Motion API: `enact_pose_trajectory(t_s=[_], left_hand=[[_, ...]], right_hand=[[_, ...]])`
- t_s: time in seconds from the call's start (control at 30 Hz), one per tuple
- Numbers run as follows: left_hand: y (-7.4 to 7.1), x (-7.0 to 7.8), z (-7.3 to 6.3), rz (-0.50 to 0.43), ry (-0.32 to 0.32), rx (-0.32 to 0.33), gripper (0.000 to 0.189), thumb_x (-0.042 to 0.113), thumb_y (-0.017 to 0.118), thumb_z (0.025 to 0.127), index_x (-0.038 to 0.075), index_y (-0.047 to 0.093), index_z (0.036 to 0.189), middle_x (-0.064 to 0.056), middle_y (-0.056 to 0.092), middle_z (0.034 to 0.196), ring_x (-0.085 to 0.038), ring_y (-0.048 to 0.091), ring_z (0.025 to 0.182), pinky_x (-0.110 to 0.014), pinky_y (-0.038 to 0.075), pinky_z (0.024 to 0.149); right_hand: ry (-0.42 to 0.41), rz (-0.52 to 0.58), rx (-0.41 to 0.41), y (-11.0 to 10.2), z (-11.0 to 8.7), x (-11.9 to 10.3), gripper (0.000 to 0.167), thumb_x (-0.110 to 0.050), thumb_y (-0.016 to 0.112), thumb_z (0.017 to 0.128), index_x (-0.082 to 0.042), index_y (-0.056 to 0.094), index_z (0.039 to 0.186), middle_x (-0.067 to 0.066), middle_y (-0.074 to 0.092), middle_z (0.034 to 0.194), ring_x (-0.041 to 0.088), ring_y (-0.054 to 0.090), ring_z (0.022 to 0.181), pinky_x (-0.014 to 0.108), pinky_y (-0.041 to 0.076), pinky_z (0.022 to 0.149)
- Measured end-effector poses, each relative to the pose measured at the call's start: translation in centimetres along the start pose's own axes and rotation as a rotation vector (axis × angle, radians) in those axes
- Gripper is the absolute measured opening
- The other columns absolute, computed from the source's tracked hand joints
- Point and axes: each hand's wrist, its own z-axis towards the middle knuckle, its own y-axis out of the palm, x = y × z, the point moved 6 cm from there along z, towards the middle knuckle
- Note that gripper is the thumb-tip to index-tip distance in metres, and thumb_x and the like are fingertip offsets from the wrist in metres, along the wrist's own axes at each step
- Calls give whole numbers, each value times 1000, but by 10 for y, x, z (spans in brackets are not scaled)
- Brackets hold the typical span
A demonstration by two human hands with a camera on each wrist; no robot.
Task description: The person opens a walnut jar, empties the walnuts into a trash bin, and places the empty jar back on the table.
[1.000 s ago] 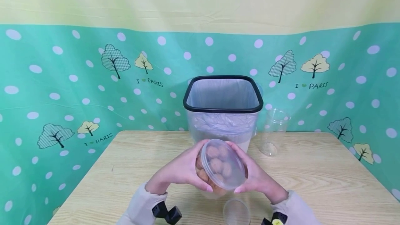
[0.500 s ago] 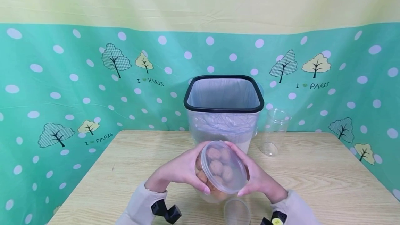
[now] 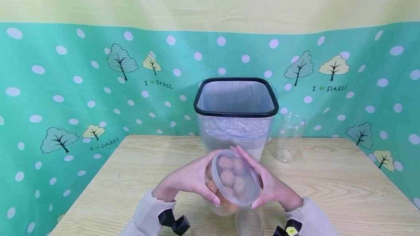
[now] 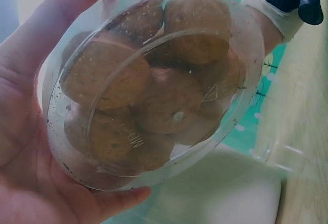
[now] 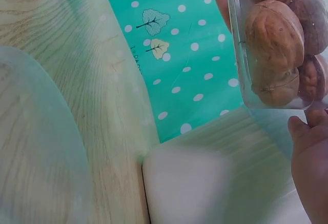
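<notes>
A clear plastic jar (image 3: 226, 208) full of walnuts (image 5: 274, 34) is held between both hands, tilted so its translucent lid (image 3: 244, 188) faces me. My left hand (image 3: 191, 176) grips the jar's left side, thumb across its near wall. My right hand (image 3: 267, 187) curls around the lid's right side, its thumb low at the rim and fingers over the far edge. Moulded marks show on the jar's base in the left wrist view. A second translucent round lid (image 3: 249, 223) lies on the table just below the jar.
Right behind the hands stands a bin (image 3: 234, 130) with a black rim and a plastic liner. An uncapped clear jar (image 3: 290, 137) is upright at the back right. A green dotted cloth (image 3: 164, 115) hangs behind the wooden table (image 3: 147, 156).
Both hands and the jar have come slightly down and toward me. The right hand's upper fingers now reach a bit farther over the lid's far edge.
</notes>
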Motion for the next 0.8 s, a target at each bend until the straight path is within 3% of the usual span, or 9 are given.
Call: enact_pose_trajectory(t_s=[0.2, 0.4, 0.6, 0.8], left_hand=[[0, 1, 0, 23, 5, 14, 103, 8, 88, 58, 12, 30, 142, -4, 47, 135, -18, 45, 124, -33, 32, 108], [-1, 0, -2, 26, -53, 64, 103, 9, 89, 57, 17, 30, 142, -1, 47, 134, -16, 46, 122, -32, 33, 106], [-2, 0, -4, 71, -135, 156, 107, 14, 91, 55, 17, 29, 142, 2, 49, 131, -14, 48, 120, -32, 34, 105], [0, 5, -6, 140, -152, 248, 107, 21, 93, 53, 21, 32, 140, 9, 50, 129, -11, 48, 118, -34, 36, 104]], right_hand=[[-32, 14, 23, 2, -1, -2, 118, -41, 76, 76, 8, -5, 146, 27, -2, 154, 28, 11, 144, 28, 19, 113], [-81, 35, 100, 5, -4, -3, 114, -36, 74, 80, 10, -7, 145, 26, -2, 154, 25, 9, 144, 27, 18, 113], [-85, 17, 230, 11, -6, -8, 113, -41, 73, 80, 9, -5, 146, 21, 3, 156, 22, 9, 144, 23, 15, 113], [2, -32, 400, 20, -11, -13, 108, -42, 73, 80, 7, 5, 148, 18, 9, 156, 15, 14, 143, 17, 17, 111]])
